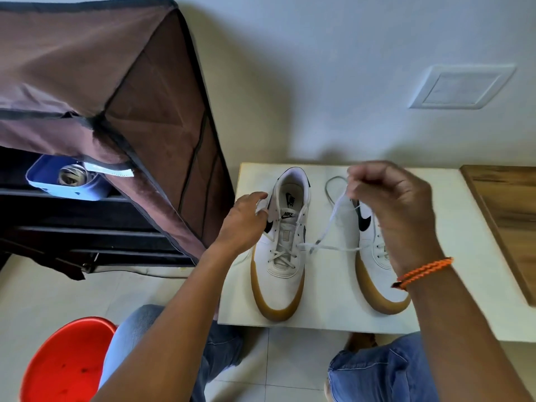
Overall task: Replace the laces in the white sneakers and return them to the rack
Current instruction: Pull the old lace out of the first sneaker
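Note:
Two white sneakers with gum soles stand on a white board [324, 309]. The left sneaker [280, 274] is laced through its lower eyelets only. My left hand [246, 219] grips its side by the collar. My right hand [388, 198] is raised above the right sneaker [377, 282] and pinches a white lace [330, 224] that runs down to the left sneaker's eyelets. The right sneaker is partly hidden behind my right wrist, which wears an orange braided band [423, 271]. A grey lace [333, 187] lies looped on the board between the shoes.
A brown fabric-covered shoe rack [116, 91] stands at left with its flap lifted, showing dark shelves and a blue box [66, 181]. A red stool [66, 364] is at lower left. A wooden board [507, 216] lies at right. My knees in jeans are below the board.

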Motion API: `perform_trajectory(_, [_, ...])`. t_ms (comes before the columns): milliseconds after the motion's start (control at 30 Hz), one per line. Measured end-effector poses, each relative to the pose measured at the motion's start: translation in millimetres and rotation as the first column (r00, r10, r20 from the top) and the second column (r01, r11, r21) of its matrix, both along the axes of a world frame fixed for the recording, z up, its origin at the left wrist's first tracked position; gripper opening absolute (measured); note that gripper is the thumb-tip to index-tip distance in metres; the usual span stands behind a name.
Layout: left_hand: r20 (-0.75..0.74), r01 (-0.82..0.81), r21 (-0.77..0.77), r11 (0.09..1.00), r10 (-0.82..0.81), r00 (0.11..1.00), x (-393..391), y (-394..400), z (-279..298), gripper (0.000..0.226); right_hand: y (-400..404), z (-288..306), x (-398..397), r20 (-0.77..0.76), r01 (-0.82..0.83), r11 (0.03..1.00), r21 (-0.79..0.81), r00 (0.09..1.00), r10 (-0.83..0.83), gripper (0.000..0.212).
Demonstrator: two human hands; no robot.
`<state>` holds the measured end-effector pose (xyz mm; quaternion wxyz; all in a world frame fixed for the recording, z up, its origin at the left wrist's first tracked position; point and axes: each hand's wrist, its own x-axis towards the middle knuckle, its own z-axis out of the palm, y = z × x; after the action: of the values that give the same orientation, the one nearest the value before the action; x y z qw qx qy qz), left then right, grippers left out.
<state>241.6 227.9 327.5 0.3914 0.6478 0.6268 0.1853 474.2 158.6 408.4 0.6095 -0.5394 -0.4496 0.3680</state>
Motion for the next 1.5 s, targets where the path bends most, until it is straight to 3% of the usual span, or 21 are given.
perform_trajectory(100, [0.03, 0.026, 0.026, 0.999, -0.027, 0.999, -1, -5, 3, 0.048, -1, -46, -10, 0.105, -0.079, 0.954, -0.288, 0.988, 0.113, 0.015])
perform_trajectory(167, [-0.012, 0.063, 0.095, 0.993, -0.062, 0.998, 0, -12, 7, 0.044, -6, -65, -16, 0.31, -0.096, 0.887, -0.451, 0.915, 0.257, 0.017])
perform_trajectory(233, [-0.074, 0.076, 0.176, 0.981, -0.064, 0.995, 1, -20, 10, 0.036, -13, -69, -23, 0.508, -0.03, 0.886, -0.462, 0.81, 0.293, 0.022])
perform_trajectory(300, [-0.096, 0.068, 0.23, 0.971, -0.047, 0.994, 3, -27, 13, 0.026, -21, -62, -31, 0.579, -0.003, 0.917, -0.399, 0.774, 0.255, 0.025])
perform_trajectory(467, [-0.129, 0.039, 0.128, 0.991, -0.022, 0.991, 6, -58, 20, 0.023, -57, -53, -54, 0.55, -0.082, 0.892, -0.444, 0.762, 0.343, 0.015])
perform_trajectory(567, [-0.191, 0.083, 0.057, 0.995, -0.071, 0.979, 8, -74, 16, 0.023, -80, -61, -66, 0.528, -0.04, 0.86, -0.509, 0.774, 0.349, 0.01])
perform_trajectory(833, [-0.098, 0.06, -0.014, 0.998, -0.061, 0.993, 16, -71, 11, 0.016, -65, -82, -84, 0.573, 0.112, 0.852, -0.512, 0.784, 0.241, 0.052])
perform_trajectory(1067, [-0.102, 0.142, -0.05, 0.989, -0.147, 0.984, 21, -56, 14, 0.014, -59, -90, -78, 0.553, 0.059, 0.84, -0.54, 0.778, 0.3, 0.045])
perform_trajectory(1167, [-0.016, 0.17, -0.106, 0.98, -0.172, 0.985, 19, -51, 15, 0.014, -58, -87, -74, 0.562, 0.085, 0.83, -0.551, 0.773, 0.294, 0.041])
perform_trajectory(1333, [0.236, 0.093, -0.321, 0.942, -0.016, 0.972, 20, -47, 20, 0.017, -55, -89, -71, 0.529, 0.095, 0.821, -0.563, 0.805, 0.269, 0.039])
perform_trajectory(1500, [0.407, -0.027, -0.54, 0.841, 0.289, 0.866, 20, -50, 28, 0.034, -53, -89, -67, 0.516, 0.092, 0.802, -0.59, 0.808, 0.286, 0.063])
